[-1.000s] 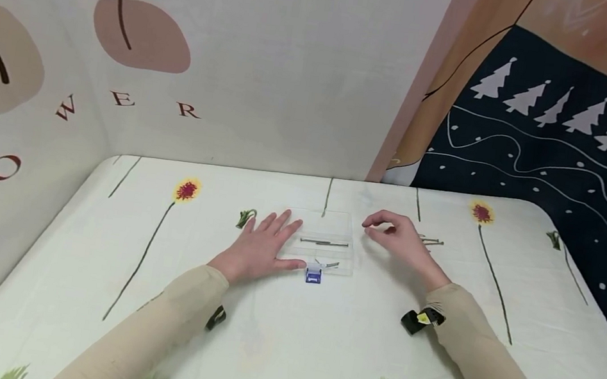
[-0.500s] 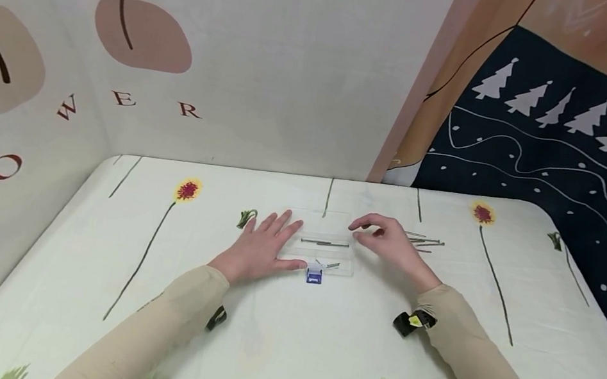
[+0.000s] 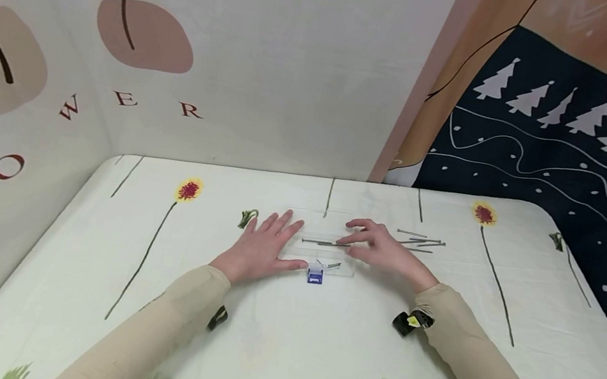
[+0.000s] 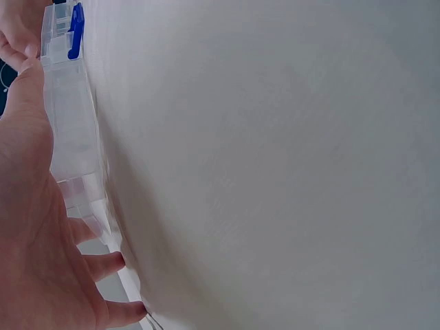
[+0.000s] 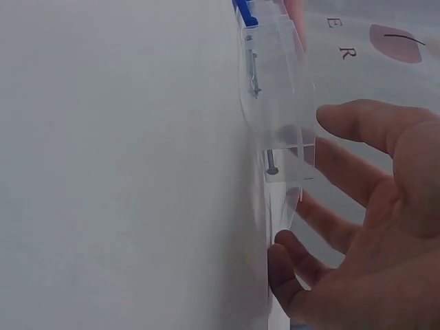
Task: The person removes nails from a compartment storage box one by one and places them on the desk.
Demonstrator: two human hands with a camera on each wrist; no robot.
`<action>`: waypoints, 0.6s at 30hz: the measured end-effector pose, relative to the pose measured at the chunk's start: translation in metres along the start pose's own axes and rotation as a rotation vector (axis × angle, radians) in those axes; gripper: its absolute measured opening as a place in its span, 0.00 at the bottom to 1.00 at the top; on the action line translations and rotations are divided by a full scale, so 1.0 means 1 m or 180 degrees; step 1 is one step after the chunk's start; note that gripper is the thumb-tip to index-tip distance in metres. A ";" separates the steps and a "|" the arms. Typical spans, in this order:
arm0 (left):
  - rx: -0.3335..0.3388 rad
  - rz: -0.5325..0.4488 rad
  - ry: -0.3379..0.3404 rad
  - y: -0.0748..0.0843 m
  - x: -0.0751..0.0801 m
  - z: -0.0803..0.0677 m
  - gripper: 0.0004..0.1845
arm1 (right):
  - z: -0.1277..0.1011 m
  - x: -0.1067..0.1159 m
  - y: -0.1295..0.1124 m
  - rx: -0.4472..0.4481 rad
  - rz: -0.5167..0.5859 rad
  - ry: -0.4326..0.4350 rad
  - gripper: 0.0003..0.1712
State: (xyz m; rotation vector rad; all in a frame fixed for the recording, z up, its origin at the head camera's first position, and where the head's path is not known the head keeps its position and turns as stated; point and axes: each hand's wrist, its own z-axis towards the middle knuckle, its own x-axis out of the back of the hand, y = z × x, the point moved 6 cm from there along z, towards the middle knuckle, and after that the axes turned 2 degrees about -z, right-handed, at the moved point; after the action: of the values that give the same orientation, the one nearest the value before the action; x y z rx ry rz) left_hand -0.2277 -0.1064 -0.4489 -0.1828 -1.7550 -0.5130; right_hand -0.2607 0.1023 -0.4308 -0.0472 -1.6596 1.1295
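Observation:
A clear plastic compartment box with a blue latch lies on the table. Thin nails rest in its middle compartment, and smaller screws sit in the front one. My left hand rests at the box's left side with fingers spread and its thumb by the latch. Over the box's right end, my right hand has its index fingertip at the nails' right end. In the right wrist view its thumb and fingers are bent and apart, with nothing visible between them; the box wall partly hides the fingers.
Several loose nails lie on the table just right of my right hand. A flower-print cloth covers the table. Fabric hangings stand along the back and left side.
My right hand has moved left from beside the loose nails onto the box's right end, and its index finger now reaches the middle compartment. My left hand stays put.

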 end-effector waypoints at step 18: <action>0.0066 0.0034 -0.0034 -0.002 -0.003 0.000 0.48 | 0.000 -0.011 -0.004 -0.0326 0.0225 -0.0169 0.10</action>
State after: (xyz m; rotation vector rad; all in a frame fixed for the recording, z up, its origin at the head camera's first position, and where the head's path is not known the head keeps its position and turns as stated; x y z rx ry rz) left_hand -0.2279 -0.1078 -0.4522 -0.1807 -1.7683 -0.4867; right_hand -0.2542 0.0936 -0.4360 -0.1435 -1.7745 1.1061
